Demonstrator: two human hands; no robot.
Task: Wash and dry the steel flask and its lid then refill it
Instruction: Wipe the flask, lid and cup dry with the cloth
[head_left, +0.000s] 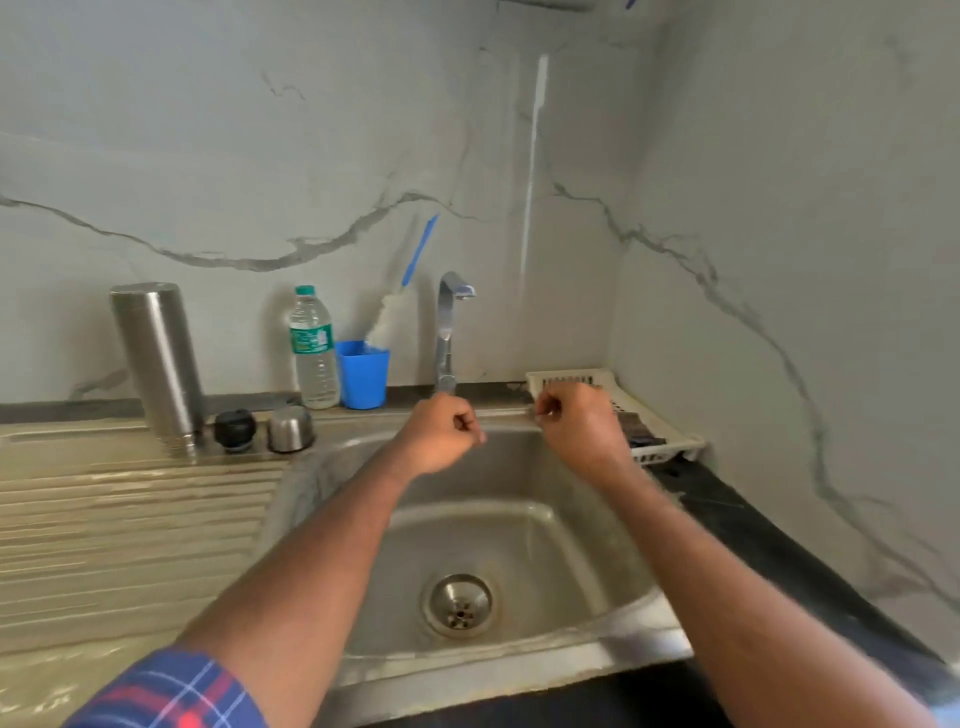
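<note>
Right now both my left hand (441, 434) and right hand (579, 426) hang fisted and empty over the sink (519, 649), while the steel flask (156, 364) stands inverted far left, likely wet, slippery, rigid; I'd grip its mid-body.

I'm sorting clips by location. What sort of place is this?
Most likely a home kitchen sink corner: a steel sink with a ribbed drainboard, a tap against a marble-look wall, and a flask standing upside down on the drainboard.
</note>
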